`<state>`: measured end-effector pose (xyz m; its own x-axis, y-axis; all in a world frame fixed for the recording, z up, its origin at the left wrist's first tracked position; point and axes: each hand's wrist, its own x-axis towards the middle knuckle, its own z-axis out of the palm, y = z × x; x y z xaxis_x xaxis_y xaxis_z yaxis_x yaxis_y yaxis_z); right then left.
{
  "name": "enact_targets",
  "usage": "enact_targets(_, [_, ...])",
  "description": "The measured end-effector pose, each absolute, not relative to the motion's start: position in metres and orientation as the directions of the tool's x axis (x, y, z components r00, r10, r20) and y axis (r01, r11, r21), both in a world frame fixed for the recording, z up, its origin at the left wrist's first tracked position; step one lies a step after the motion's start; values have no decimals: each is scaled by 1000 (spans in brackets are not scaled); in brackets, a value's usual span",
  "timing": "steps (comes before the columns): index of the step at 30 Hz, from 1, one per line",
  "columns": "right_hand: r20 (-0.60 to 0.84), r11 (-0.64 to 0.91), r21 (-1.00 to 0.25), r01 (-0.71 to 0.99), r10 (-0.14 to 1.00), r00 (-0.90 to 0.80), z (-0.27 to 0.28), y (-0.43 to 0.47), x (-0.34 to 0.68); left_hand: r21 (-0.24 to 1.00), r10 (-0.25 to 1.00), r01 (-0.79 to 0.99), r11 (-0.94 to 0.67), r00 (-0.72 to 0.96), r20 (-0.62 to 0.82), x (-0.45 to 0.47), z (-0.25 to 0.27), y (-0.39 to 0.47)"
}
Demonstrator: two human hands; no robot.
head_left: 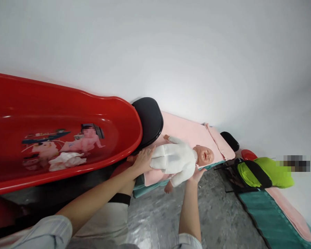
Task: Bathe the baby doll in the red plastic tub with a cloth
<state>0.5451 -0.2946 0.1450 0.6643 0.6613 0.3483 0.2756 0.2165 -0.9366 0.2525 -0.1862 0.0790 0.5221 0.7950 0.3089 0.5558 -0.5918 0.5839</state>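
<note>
A baby doll [175,158] in a white outfit lies on its back, head to the right, over the pink mat. My left hand [143,161] is closed around its lower legs, and a foot shows just past the fingers. Below the doll's head and neck, my right hand [197,175] cradles it from underneath, its thumb side showing by the shoulder and the other fingers partly hidden. One doll arm hangs down near my right wrist; the other points up toward the wall.
A red baby bathtub [114,103] with a printed picture and a crumpled white cloth [67,160] inside stands at left. Beside it is a black seat [149,121]. The pink mat [186,128] lies along the wall. At right is a person in a lime-green top [269,171] near a green mat [264,211].
</note>
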Motion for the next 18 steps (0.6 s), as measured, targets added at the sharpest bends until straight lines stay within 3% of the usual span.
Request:
enact_targets(7, [422, 268, -906, 326, 599, 680, 206, -332, 497, 576, 708, 415, -704, 479, 520, 207, 99, -217])
enact_targets(11, [387, 471, -878, 83, 597, 703, 250, -313, 465, 592, 714, 399, -700, 379, 589, 172, 126, -213])
enact_targets(15, [416, 660, -713, -239, 671, 613, 274, -248, 426, 563, 709, 450, -693, 288, 644, 112, 148, -189])
enact_targets(18, [528, 757, -543, -364, 644, 553, 270, -176, 365, 546, 737, 536, -644, 242, 631, 50, 153, -160])
